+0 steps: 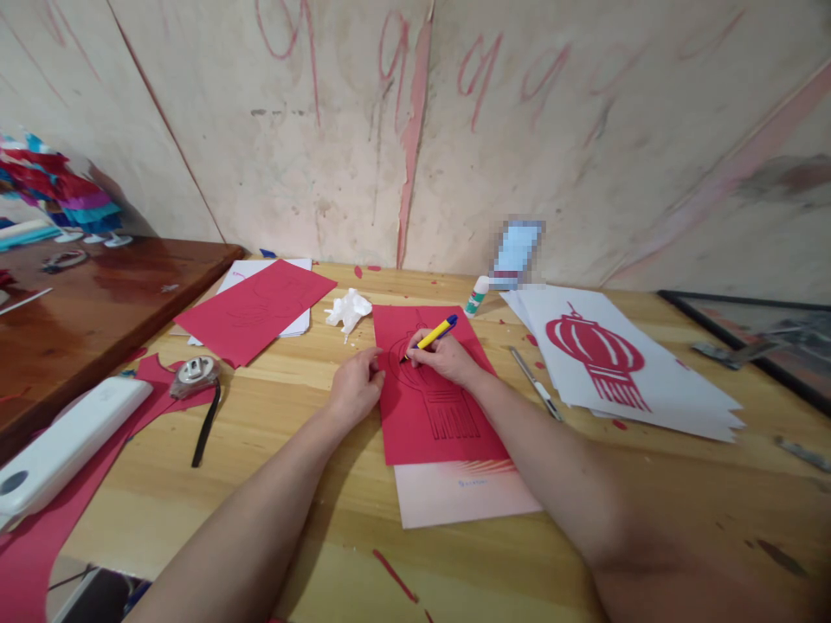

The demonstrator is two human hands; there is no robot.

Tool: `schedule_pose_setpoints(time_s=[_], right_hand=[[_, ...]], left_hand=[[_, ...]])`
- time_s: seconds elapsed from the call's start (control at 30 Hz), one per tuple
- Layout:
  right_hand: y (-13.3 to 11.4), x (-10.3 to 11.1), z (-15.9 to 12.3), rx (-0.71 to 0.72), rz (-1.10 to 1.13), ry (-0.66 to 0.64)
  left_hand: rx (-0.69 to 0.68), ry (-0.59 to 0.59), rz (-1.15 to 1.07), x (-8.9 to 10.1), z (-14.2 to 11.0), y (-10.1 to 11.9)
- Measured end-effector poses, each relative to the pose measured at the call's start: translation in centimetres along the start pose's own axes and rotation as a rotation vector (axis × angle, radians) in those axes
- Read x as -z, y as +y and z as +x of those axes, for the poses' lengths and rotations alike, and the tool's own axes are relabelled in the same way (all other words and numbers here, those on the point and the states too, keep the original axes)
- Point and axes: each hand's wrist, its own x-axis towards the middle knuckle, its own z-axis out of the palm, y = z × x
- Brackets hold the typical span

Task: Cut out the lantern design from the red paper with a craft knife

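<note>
A sheet of red paper (pixel 421 441) lies before me with a lantern drawn on it in dark lines, its fringe towards me. My right hand (pixel 436 356) is closed round a yellow pen (pixel 436 333) with a blue end. The pen's tip meets the sheet at the lantern's body. At the sheet's left edge rests my left hand (pixel 357 385), its fingers curled in against the paper; the fingertips are partly hidden. Beneath the red sheet, a pale printed sheet (pixel 454 502) sticks out on the near side.
On the right are white sheets (pixel 688 398) bearing a red paper lantern (pixel 594 346), a craft knife (pixel 536 385), a glue stick (pixel 477 296) and a propped phone (pixel 516 251). Leftward lie crumpled tissue (pixel 349 310), another red sheet (pixel 260 311), a tape measure (pixel 195 376) and a long white device (pixel 71 450).
</note>
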Motion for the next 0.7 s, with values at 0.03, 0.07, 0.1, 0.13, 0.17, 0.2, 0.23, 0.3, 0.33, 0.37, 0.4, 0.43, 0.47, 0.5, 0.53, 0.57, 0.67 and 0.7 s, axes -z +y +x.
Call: schedule_pose_setpoints(time_s=[0.03, 0.07, 0.1, 0.13, 0.17, 0.2, 0.23, 0.3, 0.33, 0.37, 0.4, 0.43, 0.47, 0.5, 0.53, 0.57, 0.67, 0.7], right_hand=[[0.04, 0.00, 0.01, 0.001, 0.001, 0.000], [0.07, 0.01, 0.01, 0.001, 0.002, 0.001], [0.11, 0.02, 0.01, -0.001, 0.002, 0.001], [0.14, 0.04, 0.01, -0.004, 0.002, 0.000], [0.17, 0.05, 0.01, -0.007, 0.001, -0.001], [0.18, 0.07, 0.00, -0.011, 0.000, -0.006], [0.18, 0.08, -0.01, -0.014, -0.002, -0.010], [0.13, 0.10, -0.03, -0.019, -0.005, -0.015], [0.09, 0.09, -0.04, -0.021, -0.006, -0.016], [0.03, 0.09, -0.06, -0.022, -0.006, -0.016], [-0.03, 0.07, -0.06, -0.022, -0.007, -0.014], [-0.09, 0.05, -0.07, -0.022, -0.006, -0.012], [-0.15, 0.03, -0.08, -0.023, -0.005, -0.011], [-0.19, 0.01, -0.08, -0.022, -0.003, -0.008], [-0.23, -0.01, -0.08, -0.020, -0.001, -0.004], [-0.25, -0.02, -0.09, -0.019, -0.001, -0.001], [-0.28, -0.03, -0.11, -0.025, -0.007, -0.003], [-0.29, -0.02, -0.12, -0.029, -0.009, -0.006]], left_hand=[[0.001, 0.000, -0.001, -0.01, 0.01, -0.02], [0.002, 0.001, -0.002, -0.02, 0.02, -0.03], [0.001, 0.001, -0.004, -0.04, 0.04, -0.05], [0.002, 0.001, -0.006, -0.04, 0.05, -0.05], [0.002, 0.000, -0.006, -0.04, 0.06, -0.05], [0.002, 0.000, -0.005, -0.04, 0.07, -0.05], [0.003, 0.001, -0.002, -0.03, 0.08, -0.03], [0.005, 0.003, 0.007, -0.01, 0.08, -0.01], [0.005, 0.002, 0.010, -0.01, 0.08, 0.00], [0.004, 0.001, 0.012, -0.01, 0.08, 0.01], [0.004, -0.001, 0.012, -0.02, 0.09, 0.00], [0.004, -0.002, 0.010, -0.03, 0.09, -0.01], [0.004, -0.003, 0.006, -0.04, 0.10, -0.02], [0.005, -0.003, 0.003, -0.05, 0.11, -0.03], [0.006, -0.003, -0.001, -0.06, 0.11, -0.04], [0.006, -0.002, -0.003, -0.07, 0.12, -0.04], [0.000, -0.006, -0.010, -0.08, 0.12, -0.05], [-0.001, -0.006, -0.014, -0.07, 0.10, -0.05]])
